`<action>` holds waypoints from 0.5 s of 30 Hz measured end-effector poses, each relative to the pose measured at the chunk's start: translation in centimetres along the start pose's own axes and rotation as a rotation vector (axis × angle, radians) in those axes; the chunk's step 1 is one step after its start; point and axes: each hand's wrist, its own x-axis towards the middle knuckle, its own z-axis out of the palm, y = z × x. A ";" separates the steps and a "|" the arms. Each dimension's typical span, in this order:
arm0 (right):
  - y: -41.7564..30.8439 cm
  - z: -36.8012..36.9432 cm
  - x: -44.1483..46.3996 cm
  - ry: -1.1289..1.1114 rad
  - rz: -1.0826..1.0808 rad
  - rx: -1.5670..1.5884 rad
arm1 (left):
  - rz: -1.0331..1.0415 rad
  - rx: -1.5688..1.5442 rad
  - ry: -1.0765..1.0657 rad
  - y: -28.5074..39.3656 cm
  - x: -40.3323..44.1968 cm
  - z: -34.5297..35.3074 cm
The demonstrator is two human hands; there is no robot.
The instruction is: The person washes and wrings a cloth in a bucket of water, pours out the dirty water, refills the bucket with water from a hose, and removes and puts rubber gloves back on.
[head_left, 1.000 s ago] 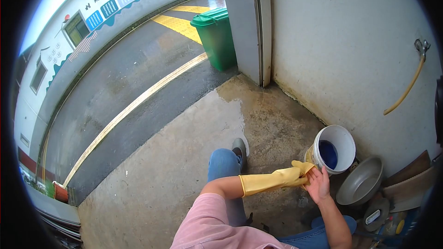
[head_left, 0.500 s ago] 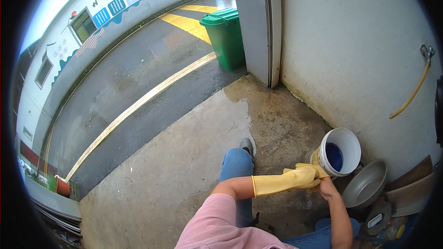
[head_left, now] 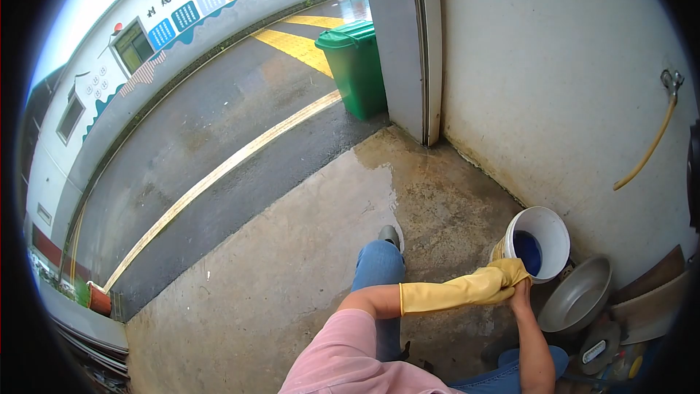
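A long yellow rubber glove covers my left hand (head_left: pixel 496 284) and most of that forearm. Its gloved fingers are closed on a second yellow rubber glove (head_left: pixel 514 270) at my right hand. The bare wrist of my right hand (head_left: pixel 521 293) meets this second glove, and its fingers are hidden in or behind the yellow rubber. Both hands are together just in front of a white bucket (head_left: pixel 552 237), which has something blue inside.
A grey metal basin (head_left: pixel 580 295) leans beside the bucket, near boards along the wall. A yellow hose (head_left: pixel 649 149) hangs from a wall tap (head_left: pixel 672 82). A green wheeled bin (head_left: pixel 356 66) stands outside the doorway. The concrete floor (head_left: pixel 255 284) is partly wet.
Both hands have shifted slightly right and the second glove now covers more of the area around my right hand. The view has tilted slightly.
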 end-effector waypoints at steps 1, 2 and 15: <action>0.8 0.2 0.2 -0.016 0.021 0.039 | -0.008 0.008 -0.017 -0.4 0.0 0.2; 2.3 0.4 0.5 -0.031 0.044 0.076 | -0.014 0.013 -0.036 -1.1 0.1 0.8; -2.0 -1.6 7.7 0.308 0.319 1.055 | -0.032 -0.120 -0.042 3.2 3.4 -4.7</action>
